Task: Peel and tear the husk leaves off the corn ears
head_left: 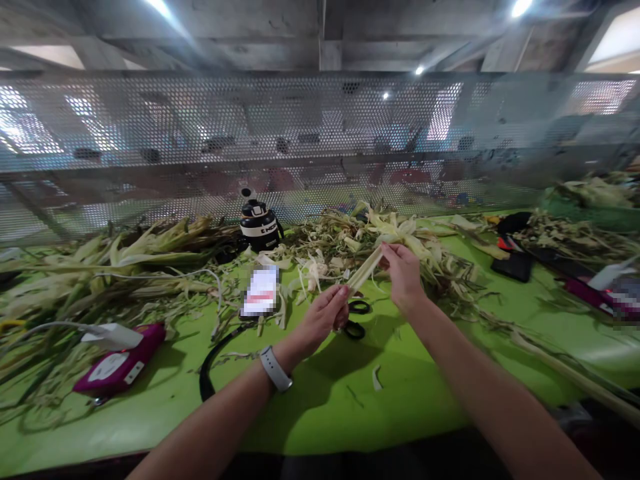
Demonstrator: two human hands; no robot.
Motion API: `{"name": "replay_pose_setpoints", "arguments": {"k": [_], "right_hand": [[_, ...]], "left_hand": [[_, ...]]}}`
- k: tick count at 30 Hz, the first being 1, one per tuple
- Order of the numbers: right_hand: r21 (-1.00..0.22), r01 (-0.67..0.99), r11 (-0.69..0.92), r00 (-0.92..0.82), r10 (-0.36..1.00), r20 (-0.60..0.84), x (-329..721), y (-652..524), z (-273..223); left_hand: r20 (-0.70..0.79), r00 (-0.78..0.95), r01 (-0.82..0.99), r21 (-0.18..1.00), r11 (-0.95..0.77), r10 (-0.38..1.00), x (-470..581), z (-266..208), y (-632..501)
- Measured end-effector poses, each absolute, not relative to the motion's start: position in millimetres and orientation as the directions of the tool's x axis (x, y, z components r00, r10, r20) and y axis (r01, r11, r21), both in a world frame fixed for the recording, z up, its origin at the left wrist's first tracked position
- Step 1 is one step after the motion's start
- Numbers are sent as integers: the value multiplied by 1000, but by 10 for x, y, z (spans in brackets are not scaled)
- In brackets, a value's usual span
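A pale strip of corn husk (366, 270) is stretched between my two hands above the green table. My left hand (327, 312), with a watch on its wrist, pinches the lower end. At the upper end, my right hand (401, 270) holds the husk between thumb and fingers. Black-handled scissors (356, 329) lie just below and behind my left hand, their blades hidden. Beyond my hands is a heap of husks and scraps (410, 237). A phone (260, 291) with a lit screen lies to the left of my left hand.
A black bottle (260, 227) stands behind the phone. Long husks and leaves (145, 250) pile up at left, near a magenta power bank (120, 360) with a white plug and cable. A black cable (210, 363) curves left of my wrist. A perforated metal screen (310, 133) closes the back.
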State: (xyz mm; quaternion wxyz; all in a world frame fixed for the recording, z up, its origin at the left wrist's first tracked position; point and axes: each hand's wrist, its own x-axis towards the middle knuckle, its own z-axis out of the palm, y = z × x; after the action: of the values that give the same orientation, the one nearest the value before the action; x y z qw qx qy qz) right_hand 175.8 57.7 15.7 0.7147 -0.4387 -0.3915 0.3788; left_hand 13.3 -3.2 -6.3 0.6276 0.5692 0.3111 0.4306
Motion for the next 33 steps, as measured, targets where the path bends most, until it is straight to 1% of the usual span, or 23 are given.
{"name": "replay_pose_setpoints", "arguments": {"k": [3, 6, 10, 13, 15, 17, 18, 19, 20, 22, 25, 29, 33], "right_hand": [[-931, -219, 292, 413, 892, 183, 1786, 589, 161], [-938, -233, 257, 390, 908, 152, 1813, 597, 156], [-955, -199, 220, 340, 929, 143, 1843, 625, 116], [-973, -142, 182, 269, 953, 139, 1903, 663, 101], [-986, -92, 138, 186, 975, 119, 2001, 683, 125], [-994, 42, 104, 49, 993, 106, 2150, 686, 174], [-986, 136, 100, -29, 995, 97, 2233, 681, 202], [-918, 365, 153, -192, 978, 87, 2314, 671, 228], [-880, 445, 166, -244, 968, 59, 2386, 659, 246], [-816, 549, 180, -311, 950, 0, 2485, 634, 252], [-779, 605, 168, -331, 942, -55, 2507, 621, 187], [-749, 640, 171, -354, 931, -90, 2439, 641, 92], [-767, 609, 199, -365, 930, -49, 2474, 626, 169]], "left_hand": [[86, 458, -96, 994, -47, 885, 130, -47, -37], [45, 510, -84, 996, -3, 859, 97, -35, -23], [15, 554, -161, 983, 90, 833, 4, -2, 24], [13, 525, -262, 954, 147, 851, -58, 32, 59], [10, 483, -326, 930, 169, 875, -82, 54, 78], [11, 434, -383, 907, 173, 901, -94, 77, 93], [14, 408, -411, 895, 170, 913, -97, 88, 100], [18, 387, -441, 882, 167, 922, -99, 98, 106], [23, 372, -469, 867, 166, 928, -101, 107, 112], [32, 357, -516, 840, 169, 934, -107, 121, 123], [35, 347, -569, 803, 181, 937, -117, 134, 134], [21, 344, -621, 754, 211, 939, -128, 149, 136], [-18, 368, -636, 725, 265, 930, -134, 156, 135]]}}
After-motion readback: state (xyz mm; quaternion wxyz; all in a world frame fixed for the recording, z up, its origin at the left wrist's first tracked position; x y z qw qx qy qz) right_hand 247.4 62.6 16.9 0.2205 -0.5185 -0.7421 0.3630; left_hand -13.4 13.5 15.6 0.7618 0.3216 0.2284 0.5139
